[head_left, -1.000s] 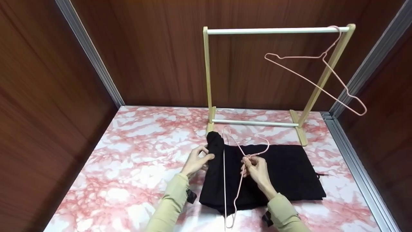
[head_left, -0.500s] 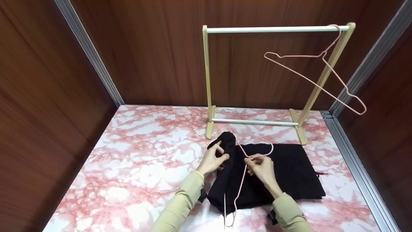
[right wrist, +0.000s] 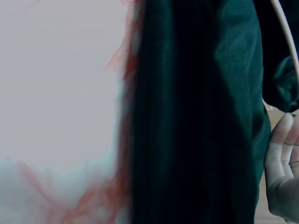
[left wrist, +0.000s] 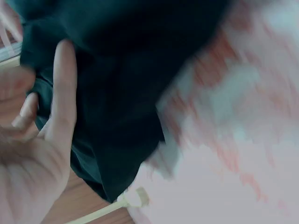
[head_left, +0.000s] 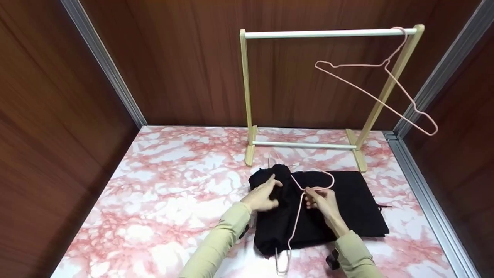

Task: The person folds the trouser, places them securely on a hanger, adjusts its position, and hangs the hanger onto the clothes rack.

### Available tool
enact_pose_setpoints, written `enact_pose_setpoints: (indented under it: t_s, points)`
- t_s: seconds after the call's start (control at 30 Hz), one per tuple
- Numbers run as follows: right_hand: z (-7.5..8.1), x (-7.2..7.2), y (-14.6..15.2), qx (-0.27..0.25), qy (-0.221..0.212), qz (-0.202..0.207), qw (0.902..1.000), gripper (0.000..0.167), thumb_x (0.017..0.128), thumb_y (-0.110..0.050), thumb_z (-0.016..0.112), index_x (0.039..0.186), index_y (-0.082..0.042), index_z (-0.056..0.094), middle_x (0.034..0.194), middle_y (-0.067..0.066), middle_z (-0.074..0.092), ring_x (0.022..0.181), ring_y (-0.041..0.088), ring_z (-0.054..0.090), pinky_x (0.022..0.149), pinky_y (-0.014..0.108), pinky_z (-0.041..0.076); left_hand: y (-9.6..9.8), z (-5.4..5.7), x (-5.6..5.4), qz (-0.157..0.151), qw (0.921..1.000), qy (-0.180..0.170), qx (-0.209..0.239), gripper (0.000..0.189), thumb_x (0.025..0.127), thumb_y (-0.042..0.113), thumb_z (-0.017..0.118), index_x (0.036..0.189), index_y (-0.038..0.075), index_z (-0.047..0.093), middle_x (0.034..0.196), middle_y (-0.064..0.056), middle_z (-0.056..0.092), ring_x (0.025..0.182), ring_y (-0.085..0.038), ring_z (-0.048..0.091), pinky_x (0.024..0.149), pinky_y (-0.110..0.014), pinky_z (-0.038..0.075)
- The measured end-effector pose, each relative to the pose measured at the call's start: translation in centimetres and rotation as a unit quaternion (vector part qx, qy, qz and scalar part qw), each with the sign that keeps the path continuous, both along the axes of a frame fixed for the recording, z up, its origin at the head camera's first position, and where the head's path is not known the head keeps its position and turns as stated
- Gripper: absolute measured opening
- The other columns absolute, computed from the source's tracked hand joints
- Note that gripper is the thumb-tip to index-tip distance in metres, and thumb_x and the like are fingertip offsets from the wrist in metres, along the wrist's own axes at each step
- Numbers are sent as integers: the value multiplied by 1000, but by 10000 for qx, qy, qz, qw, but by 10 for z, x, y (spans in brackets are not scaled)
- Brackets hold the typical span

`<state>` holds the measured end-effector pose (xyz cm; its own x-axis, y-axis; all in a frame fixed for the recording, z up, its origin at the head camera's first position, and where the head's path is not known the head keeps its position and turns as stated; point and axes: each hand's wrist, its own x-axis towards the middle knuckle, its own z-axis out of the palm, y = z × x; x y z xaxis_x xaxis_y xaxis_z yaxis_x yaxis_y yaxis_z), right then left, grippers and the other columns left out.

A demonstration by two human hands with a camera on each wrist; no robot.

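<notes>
A folded black garment (head_left: pixel 351 204), a dark cord at its right end, lies on the table. Its left end is folded over the lower bar of a pink wire hanger (head_left: pixel 296 220), so most of that bar is hidden. My left hand (head_left: pixel 264 195) rests on the folded-over part, fingers extended; the left wrist view shows a straight finger of the left hand (left wrist: pixel 58 107) against the cloth (left wrist: pixel 121 84). My right hand (head_left: pixel 326 204) pinches the hanger just below its hook. In the right wrist view, the right hand (right wrist: pixel 282 172) is partly out of frame beside the garment (right wrist: pixel 196 112).
A wooden rack (head_left: pixel 247 88) with white rails stands at the back of the marbled table (head_left: pixel 166 173). Another pink hanger (head_left: pixel 355 65) hangs at the right end of its top rail. Wood panels with metal edge strips (head_left: pixel 112 73) enclose the table.
My left hand has brought the garment's left end rightward over the hanger's lower bar, and its pinching fingers have spread onto the cloth. The right hand has shifted slightly right with the hanger.
</notes>
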<state>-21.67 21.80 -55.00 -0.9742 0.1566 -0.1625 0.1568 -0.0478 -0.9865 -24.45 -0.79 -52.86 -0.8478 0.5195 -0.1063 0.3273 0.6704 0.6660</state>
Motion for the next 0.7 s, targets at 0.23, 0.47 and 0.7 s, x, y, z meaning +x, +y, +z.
enact_pose_setpoints:
  t_s: [0.23, 0.47, 0.7]
  points:
    - [-1, 3, -1, -588, -215, -52, 9980, 15, 95, -4, 62, 96, 10, 69, 66, 3, 69, 54, 12, 67, 60, 29, 62, -4, -1, -2, -1015, 9465, 1917, -2388, 113, 67, 63, 84, 159, 26, 31, 169, -1, 23, 149, -37, 35, 124, -48, 27]
    - [-3, 7, -4, -902, -257, -206, 9954, 16, 97, -1, 59, 95, 12, 68, 65, 5, 70, 55, 15, 69, 60, 30, 62, 8, -17, -16, -1457, 8824, 2876, -3425, 131, 57, 92, 66, 161, 24, 25, 170, -2, 18, 157, -30, 17, 128, -51, 16]
    - [4, 8, -10, -940, -111, -113, 9954, 18, 97, -1, 58, 96, 14, 67, 66, 5, 69, 55, 15, 69, 60, 30, 62, 20, -16, -15, -1291, 8719, 2578, -3957, 138, 54, 96, 63, 163, 27, 14, 171, 3, 15, 159, -25, 12, 129, -50, 14]
